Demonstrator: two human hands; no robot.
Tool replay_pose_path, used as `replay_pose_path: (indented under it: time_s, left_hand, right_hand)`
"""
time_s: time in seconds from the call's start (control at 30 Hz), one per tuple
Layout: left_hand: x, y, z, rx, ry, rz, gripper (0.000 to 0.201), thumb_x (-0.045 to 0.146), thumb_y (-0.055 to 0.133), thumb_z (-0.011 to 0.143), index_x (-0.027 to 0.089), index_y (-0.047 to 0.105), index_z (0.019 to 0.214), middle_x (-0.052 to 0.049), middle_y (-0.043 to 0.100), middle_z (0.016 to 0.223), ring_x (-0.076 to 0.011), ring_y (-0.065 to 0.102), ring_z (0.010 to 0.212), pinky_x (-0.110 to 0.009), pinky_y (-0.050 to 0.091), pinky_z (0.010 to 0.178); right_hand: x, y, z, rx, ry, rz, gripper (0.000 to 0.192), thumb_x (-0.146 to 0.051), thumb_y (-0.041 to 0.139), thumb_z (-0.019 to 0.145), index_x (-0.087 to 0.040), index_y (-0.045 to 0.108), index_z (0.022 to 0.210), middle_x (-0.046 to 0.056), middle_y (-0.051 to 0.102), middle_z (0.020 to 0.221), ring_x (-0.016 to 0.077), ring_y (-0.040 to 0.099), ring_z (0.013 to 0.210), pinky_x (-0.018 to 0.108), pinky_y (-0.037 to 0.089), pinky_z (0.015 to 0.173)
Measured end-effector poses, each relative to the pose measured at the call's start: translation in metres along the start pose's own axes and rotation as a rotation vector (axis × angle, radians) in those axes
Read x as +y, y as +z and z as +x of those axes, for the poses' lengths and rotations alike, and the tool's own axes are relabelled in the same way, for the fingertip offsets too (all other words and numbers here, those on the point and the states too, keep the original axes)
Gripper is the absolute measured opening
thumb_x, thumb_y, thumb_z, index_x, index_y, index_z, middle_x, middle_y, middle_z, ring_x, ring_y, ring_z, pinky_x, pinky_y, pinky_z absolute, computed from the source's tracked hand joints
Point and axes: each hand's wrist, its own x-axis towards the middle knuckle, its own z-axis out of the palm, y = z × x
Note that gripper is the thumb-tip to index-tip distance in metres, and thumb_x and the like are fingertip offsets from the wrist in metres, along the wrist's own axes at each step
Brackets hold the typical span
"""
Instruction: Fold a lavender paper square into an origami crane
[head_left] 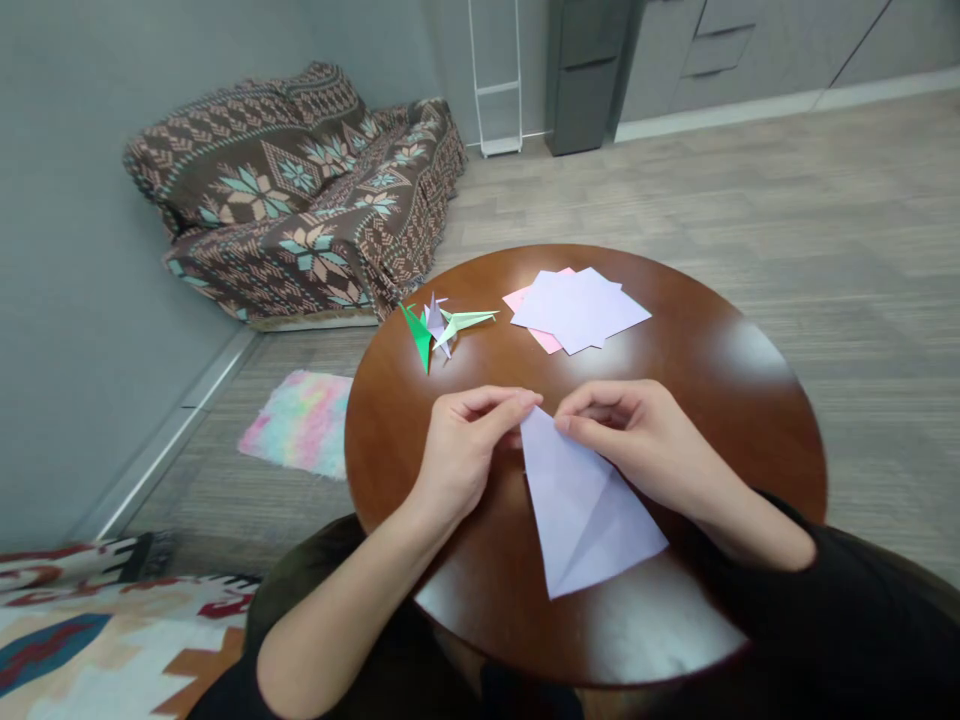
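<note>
One lavender sheet (559, 490) slants over the near half of the round table (765, 430), its far corner between the hands. The left hand (469, 445) pinches narrowly at that corner; the right hand (645, 445) nips the edge just beside it. Uneven pulling could skew the crease or tear the tip, and the lower part, unheld, may swing if either pinch slips.
</note>
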Motion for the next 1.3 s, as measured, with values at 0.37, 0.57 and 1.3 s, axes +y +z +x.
replay_pose_path:
  time_s: [0.37,0.57,1.3]
  left_hand:
    - [-0.004,-0.003,0.004,0.093,0.097,-0.005,0.021,0.029,0.087,0.076,0.015,0.074,0.069,0.001,0.063,0.067,-0.0102,0.056,0.063,-0.022,0.043,0.060]
    - [0.005,-0.004,0.011,0.203,0.151,-0.070,0.026,0.028,0.088,0.072,0.014,0.069,0.063,0.001,0.062,0.064,-0.0074,0.053,0.058,-0.019,0.043,0.057]
    - [0.008,-0.007,0.005,0.158,0.243,0.121,0.026,0.044,0.071,0.092,0.025,0.054,0.089,-0.001,0.077,0.072,-0.0200,0.075,0.063,-0.024,0.055,0.051]
  right_hand:
    - [0.002,-0.004,0.001,0.011,0.017,0.027,0.007,-0.018,0.066,0.076,-0.016,0.070,0.071,-0.001,0.067,0.068,0.0109,0.055,0.062,0.023,0.039,0.058]
    - [0.006,-0.008,0.002,-0.008,0.077,0.041,0.009,-0.023,0.069,0.078,-0.016,0.069,0.072,-0.001,0.067,0.068,0.0121,0.054,0.062,0.025,0.037,0.058]
    - [0.000,-0.028,0.006,-0.174,0.022,-0.104,0.021,-0.039,0.071,0.091,-0.018,0.074,0.090,0.002,0.072,0.081,0.0156,0.062,0.074,0.027,0.045,0.066]
